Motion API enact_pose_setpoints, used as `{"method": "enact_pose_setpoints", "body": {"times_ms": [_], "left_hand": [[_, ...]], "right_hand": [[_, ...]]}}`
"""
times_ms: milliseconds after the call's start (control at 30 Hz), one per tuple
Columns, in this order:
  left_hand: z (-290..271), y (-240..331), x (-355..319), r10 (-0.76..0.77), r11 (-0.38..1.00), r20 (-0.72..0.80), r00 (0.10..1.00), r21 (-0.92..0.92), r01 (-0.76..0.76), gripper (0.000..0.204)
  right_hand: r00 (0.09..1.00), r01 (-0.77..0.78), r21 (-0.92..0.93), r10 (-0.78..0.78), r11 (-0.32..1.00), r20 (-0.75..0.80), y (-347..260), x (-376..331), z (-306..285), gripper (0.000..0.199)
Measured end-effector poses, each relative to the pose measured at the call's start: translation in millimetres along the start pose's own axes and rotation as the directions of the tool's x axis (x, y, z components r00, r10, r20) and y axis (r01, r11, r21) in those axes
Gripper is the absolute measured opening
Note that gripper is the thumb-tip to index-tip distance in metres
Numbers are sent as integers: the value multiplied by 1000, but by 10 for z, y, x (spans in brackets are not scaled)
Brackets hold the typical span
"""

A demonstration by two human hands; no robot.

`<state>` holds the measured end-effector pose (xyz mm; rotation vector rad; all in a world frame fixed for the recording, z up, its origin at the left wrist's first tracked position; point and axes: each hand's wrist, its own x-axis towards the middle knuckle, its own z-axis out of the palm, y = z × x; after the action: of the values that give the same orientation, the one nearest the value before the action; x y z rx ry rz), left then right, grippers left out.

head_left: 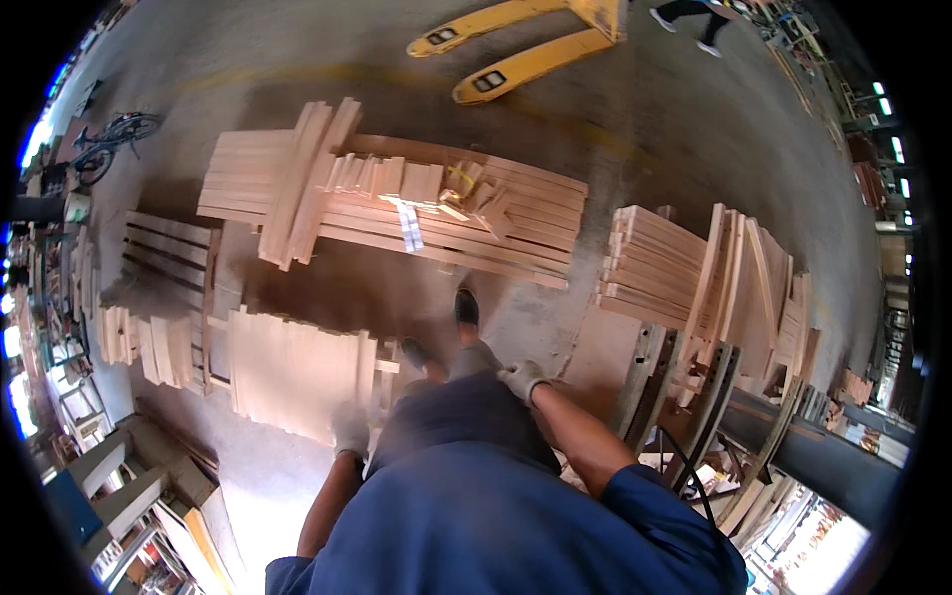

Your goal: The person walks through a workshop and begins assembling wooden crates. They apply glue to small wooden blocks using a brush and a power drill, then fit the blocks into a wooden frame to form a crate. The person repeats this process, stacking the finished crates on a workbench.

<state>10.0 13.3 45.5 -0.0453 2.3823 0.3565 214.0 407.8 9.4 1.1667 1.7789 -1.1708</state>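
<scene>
My right hand, in a pale work glove, hangs beside my right thigh with its fingers loosely curled. Nothing shows in it. Low on the left, my gloved left hand is smeared by motion, so its fingers cannot be read. It is nearest to a stack of pale wooden boards and overlaps that stack's right corner in view. Ahead of my feet lies a long, wide stack of planks. Short wood blocks are lined up on top, with a paper strip at their near side.
Farther ahead stands a yellow pallet jack, and another person's legs show beyond it. More timber is piled on the right, behind upright metal bars. A slatted wooden pallet and a bicycle are on the left.
</scene>
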Motion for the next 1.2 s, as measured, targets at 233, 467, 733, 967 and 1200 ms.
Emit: {"method": "enact_pose_setpoints", "body": {"times_ms": [233, 467, 733, 967, 1200], "left_hand": [[118, -80, -4, -87, 983, -111, 990, -169, 68, 48], [91, -8, -106, -96, 986, -167, 981, -150, 71, 48], [10, -385, -336, 76, 997, -146, 986, -10, -78, 56], [110, 29, 95, -117, 983, -123, 985, -157, 97, 49], [49, -39, 205, -86, 993, -122, 989, -96, 74, 45]], "right_hand": [[1000, 16, -14, -16, 1000, -16, -52, -2, -39, 39], [999, 14, -41, -15, 999, -29, -118, 55, -58, 40], [996, 86, 187, -90, 979, 12, 244, 400, 321, 35], [998, 69, -137, -69, 988, 9, -16, 267, -133, 48], [976, 181, -166, -198, 969, -93, -252, 113, -215, 41]]}}
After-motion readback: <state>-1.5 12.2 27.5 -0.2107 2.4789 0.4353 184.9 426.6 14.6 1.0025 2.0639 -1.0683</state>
